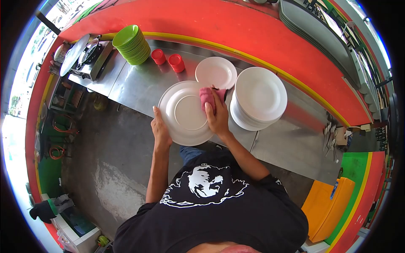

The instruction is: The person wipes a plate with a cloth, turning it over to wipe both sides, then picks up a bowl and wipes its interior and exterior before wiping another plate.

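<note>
My left hand (160, 128) grips the left edge of a white plate (187, 112), whose underside with its raised ring faces the camera. Against the plate's right side, my right hand (217, 113) presses a pink cloth (206, 101) with its fingers closed round it. The plate is held up near the counter's front edge. Behind it, a smaller white plate (216, 72) lies on the steel counter (139, 88). A tall stack of white plates (260, 95) stands just right of my right hand.
Green bowls (131, 44) are stacked at the back left, beside two small stacks of red cups (158, 56). A stove (90, 57) with a lidded pan is farther left. Cutlery (330, 137) lies at the counter's right end, near an orange container (329, 206) below.
</note>
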